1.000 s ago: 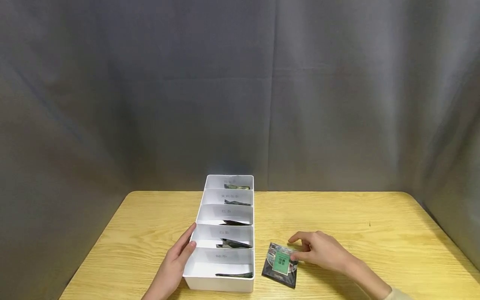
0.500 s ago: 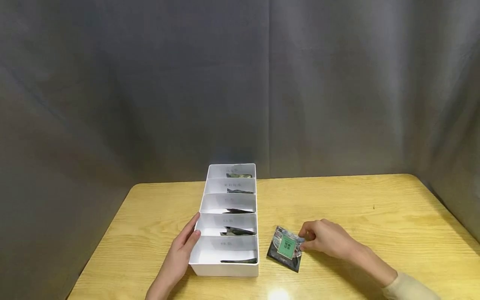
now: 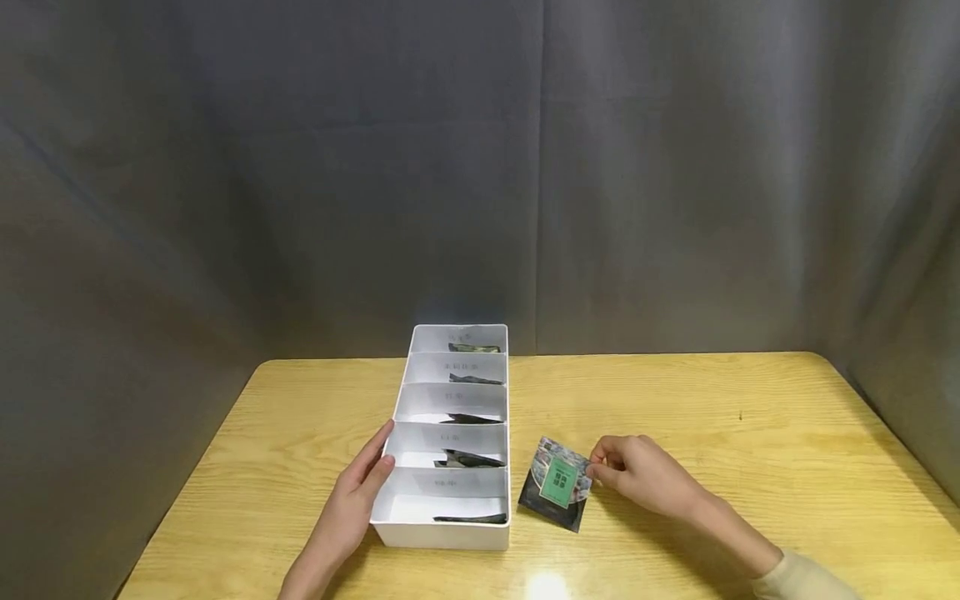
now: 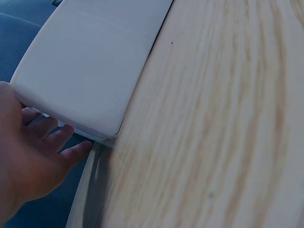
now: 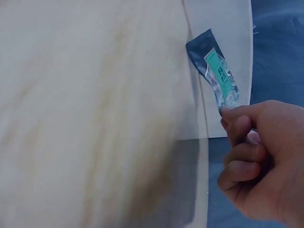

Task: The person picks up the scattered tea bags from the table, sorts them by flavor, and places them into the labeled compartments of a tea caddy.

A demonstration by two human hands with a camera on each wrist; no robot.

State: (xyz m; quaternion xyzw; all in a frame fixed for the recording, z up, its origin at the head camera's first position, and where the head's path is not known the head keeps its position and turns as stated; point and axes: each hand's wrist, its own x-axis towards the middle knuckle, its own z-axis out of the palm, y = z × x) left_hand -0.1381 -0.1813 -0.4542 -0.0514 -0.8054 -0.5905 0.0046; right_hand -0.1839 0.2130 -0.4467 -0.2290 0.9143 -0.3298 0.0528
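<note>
A long white box (image 3: 433, 537) with several compartments in a row stands on the table, a dark sachet leaning in each. Against its left wall rests my left hand (image 3: 351, 493), thumb at the rim; in the left wrist view its fingers (image 4: 59, 137) lie along the box's side. To the right of the box, my right hand (image 3: 652, 477) pinches a dark tea sachet (image 3: 557, 485) with a green label by its upper right corner. The right wrist view shows the sachet (image 5: 219, 71) slightly bent, gripped between thumb and index finger, the other fingers curled.
The wooden table (image 3: 675, 392) reaches back to a grey curtain (image 3: 420, 192), which also hangs at both sides. Small printed labels mark the compartment walls. The nearest compartment holds a dark sachet (image 3: 471, 518) low at its front right.
My right hand has taken hold of the tea sachet's corner, and the sachet has come up and a little left, towards the box. My left hand stays at the box; the head view has shifted slightly.
</note>
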